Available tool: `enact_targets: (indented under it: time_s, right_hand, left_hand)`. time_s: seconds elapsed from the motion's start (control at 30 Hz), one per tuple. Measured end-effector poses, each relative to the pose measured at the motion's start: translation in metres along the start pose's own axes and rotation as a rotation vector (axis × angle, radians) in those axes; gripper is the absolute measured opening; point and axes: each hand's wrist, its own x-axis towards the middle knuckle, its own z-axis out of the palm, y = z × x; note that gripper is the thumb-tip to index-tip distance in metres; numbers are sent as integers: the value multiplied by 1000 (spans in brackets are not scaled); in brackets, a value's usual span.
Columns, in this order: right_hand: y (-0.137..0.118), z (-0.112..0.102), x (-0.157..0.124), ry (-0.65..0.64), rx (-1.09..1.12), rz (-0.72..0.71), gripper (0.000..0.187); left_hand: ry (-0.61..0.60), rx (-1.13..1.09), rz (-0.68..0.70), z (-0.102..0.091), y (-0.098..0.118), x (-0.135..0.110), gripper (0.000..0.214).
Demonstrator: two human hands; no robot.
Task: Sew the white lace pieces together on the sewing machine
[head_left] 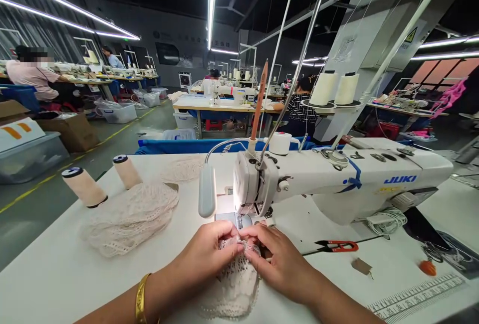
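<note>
Both my hands meet just in front of the needle area of a white sewing machine [299,179]. Between them is a piece of cream lace fabric [234,291], which hangs down toward the table's front edge. My left hand [209,251], below a gold bangle, pinches the lace's upper edge with thumb and fingers. From the other side my right hand [279,256] pinches the same edge, its thumb and forefinger close to the left thumb. The exact spot where the fingertips grip is partly hidden. A small lit lamp [207,192] hangs left of the machine's needle.
More lace [130,219] lies on the table's left, beside two thread cones [85,188]. Right of my hands are red-handled thread snips [337,246], a small brown tag [361,266], a clear ruler [419,296] and a coiled cable [387,222]. Other people sit at machines farther back.
</note>
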Motion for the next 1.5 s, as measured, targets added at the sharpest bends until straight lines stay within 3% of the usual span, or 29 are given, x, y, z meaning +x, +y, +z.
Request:
enact_targets:
  time_s: [0.53, 0.7, 0.8, 0.97, 1.2, 1.37, 1.5]
  right_hand:
    - [-4, 4, 0, 149, 70, -24, 2]
    - [-6, 4, 1, 155, 70, -35, 12]
    - [-7, 4, 1, 166, 64, -29, 12]
    - [-7, 3, 1, 165, 64, -16, 13]
    - [-8, 1, 0, 156, 15, -33, 14]
    - [-8, 1, 0, 164, 82, -35, 13]
    - [-6, 2, 0, 158, 97, -32, 13]
  left_hand:
    - [83, 136, 169, 9, 0, -6, 41]
    - [34, 21, 110, 8, 10, -7, 25]
    - [-12, -125, 18, 9, 15, -6, 30]
    - [19, -194, -83, 11, 12, -5, 34]
    - [-52, -183, -47, 6, 18, -5, 33]
    - [20, -160, -48, 9, 14, -6, 22]
    - [31, -187, 8, 12, 11, -5, 25]
